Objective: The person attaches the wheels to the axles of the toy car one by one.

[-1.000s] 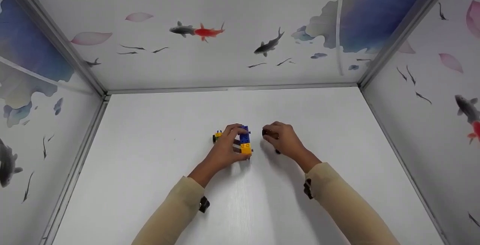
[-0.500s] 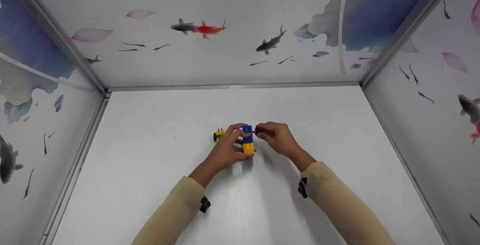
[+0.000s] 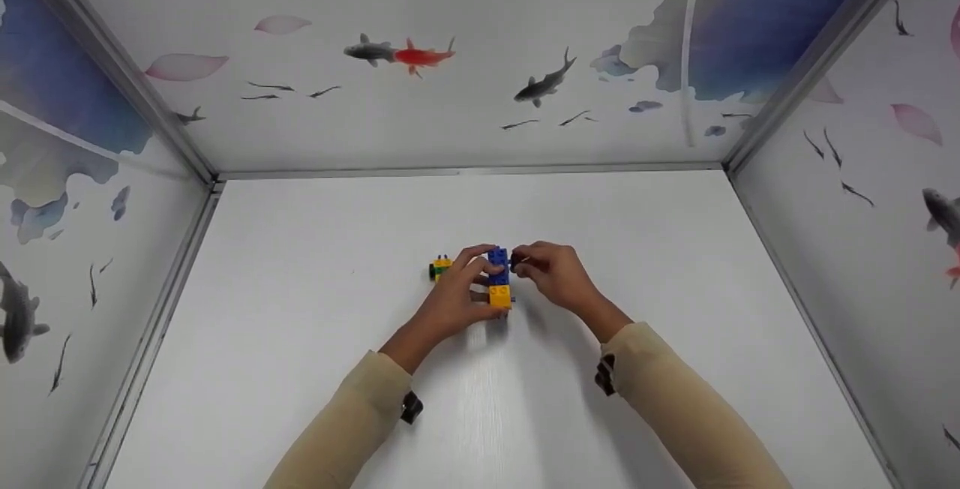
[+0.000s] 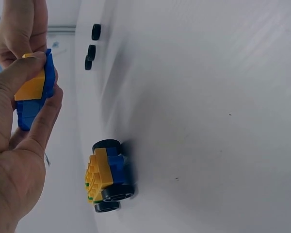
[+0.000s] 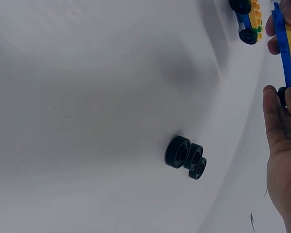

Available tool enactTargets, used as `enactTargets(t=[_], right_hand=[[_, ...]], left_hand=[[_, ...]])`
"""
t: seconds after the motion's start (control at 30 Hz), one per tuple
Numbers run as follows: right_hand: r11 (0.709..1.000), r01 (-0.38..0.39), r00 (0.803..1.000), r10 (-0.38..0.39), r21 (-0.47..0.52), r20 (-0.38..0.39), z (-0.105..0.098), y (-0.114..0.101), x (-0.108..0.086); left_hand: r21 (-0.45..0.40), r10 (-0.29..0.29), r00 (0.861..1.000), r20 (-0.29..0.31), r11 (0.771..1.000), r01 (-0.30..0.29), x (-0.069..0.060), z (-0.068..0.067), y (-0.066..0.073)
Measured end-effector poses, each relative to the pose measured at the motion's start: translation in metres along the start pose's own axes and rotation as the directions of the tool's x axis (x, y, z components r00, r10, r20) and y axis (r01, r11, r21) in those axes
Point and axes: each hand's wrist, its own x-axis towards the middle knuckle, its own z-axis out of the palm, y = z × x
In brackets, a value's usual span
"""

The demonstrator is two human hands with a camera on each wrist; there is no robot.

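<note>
A blue and yellow brick body [image 3: 499, 295] is gripped by the left hand [image 3: 451, 300], fingers at its far end and thumb at its near end. In the left wrist view the left hand [image 4: 19, 150] holds this body [image 4: 31, 90] above the table. The right hand [image 3: 559, 275] pinches a black wheel against the body's right side. From the right wrist view, the wheel [image 5: 282, 96] sits between thumb and fingers of the right hand [image 5: 286, 160], touching the blue part.
A small yellow, green and blue wheeled brick car [image 4: 103, 177] stands on the white table [image 3: 300, 286] left of the left hand. Several loose black wheels [image 5: 177, 151] stand on the table below the right hand. Patterned walls surround the table at the back and sides.
The right hand has moved left with the wheel, bringing it from a gap away up to the body's side. The left hand still grips the body, which appears slightly farther right.
</note>
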Motion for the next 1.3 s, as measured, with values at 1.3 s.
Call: enactTargets(t=[1.3], right_hand=[[0.999, 0.007, 1.000, -0.008, -0.049, -0.008, -0.0012, -0.0068, -0.0008]], left_hand=[[-0.088, 0.038, 0.998, -0.053, 0.995, -0.042, 0.0024, 0.0090, -0.0040]])
